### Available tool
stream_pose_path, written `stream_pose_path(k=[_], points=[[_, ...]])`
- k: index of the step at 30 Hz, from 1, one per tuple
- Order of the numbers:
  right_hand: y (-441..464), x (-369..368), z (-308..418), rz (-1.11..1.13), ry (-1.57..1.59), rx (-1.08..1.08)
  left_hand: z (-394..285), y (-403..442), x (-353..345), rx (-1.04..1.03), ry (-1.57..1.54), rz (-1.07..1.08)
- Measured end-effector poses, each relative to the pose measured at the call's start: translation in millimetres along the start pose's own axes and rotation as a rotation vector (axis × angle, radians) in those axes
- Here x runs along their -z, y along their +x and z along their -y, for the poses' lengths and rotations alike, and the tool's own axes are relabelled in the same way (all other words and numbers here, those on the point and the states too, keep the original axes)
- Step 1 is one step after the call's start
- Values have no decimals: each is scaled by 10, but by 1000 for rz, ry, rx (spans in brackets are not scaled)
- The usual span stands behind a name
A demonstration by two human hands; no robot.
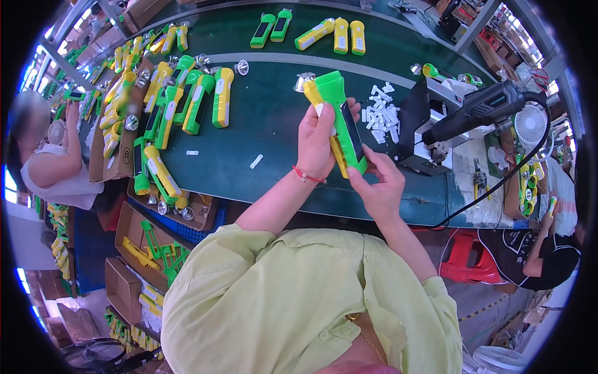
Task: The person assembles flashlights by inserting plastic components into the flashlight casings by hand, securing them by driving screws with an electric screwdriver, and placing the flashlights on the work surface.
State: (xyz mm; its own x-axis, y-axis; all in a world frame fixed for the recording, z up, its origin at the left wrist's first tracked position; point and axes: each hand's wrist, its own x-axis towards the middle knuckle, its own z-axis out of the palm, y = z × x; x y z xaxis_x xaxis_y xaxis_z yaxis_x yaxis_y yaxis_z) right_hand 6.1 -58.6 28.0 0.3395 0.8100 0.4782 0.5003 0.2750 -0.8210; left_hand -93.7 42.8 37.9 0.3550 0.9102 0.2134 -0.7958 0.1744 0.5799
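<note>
Both of my hands hold a flashlight (331, 90) above the middle of the green worktable. Its green shell has a dark panel, and its yellow shell lies along the left side. A silvery reflector (304, 81) sticks out by the head end. My left hand (317, 142) is wrapped around the upper body, thumb over the yellow part, with some fingertips showing beyond the green shell. My right hand (381, 185) grips the lower end between thumb and fingers. A heap of small white parts (381, 115) lies beyond the hands, to the right.
More flashlights (222, 96) crowd the table's left side, and others (341, 35) lie on the strip behind. At right stand a black box-shaped device (416, 128) and a black tool (479, 109) with a cable. Cardboard boxes (124, 290) sit lower left. Other people work at both sides.
</note>
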Motion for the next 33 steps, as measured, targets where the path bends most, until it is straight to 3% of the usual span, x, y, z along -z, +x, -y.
stream_pose_path(k=[6,21,33], points=[[-19,45,-3,-13,26,-21,-62,7,19,-7,251,138],[-127,168,-51,-17,3,-88,-220,-6,40,206,355,256],[-149,158,-66,-33,-238,55,-105,-32,-11,249,191,-16]])
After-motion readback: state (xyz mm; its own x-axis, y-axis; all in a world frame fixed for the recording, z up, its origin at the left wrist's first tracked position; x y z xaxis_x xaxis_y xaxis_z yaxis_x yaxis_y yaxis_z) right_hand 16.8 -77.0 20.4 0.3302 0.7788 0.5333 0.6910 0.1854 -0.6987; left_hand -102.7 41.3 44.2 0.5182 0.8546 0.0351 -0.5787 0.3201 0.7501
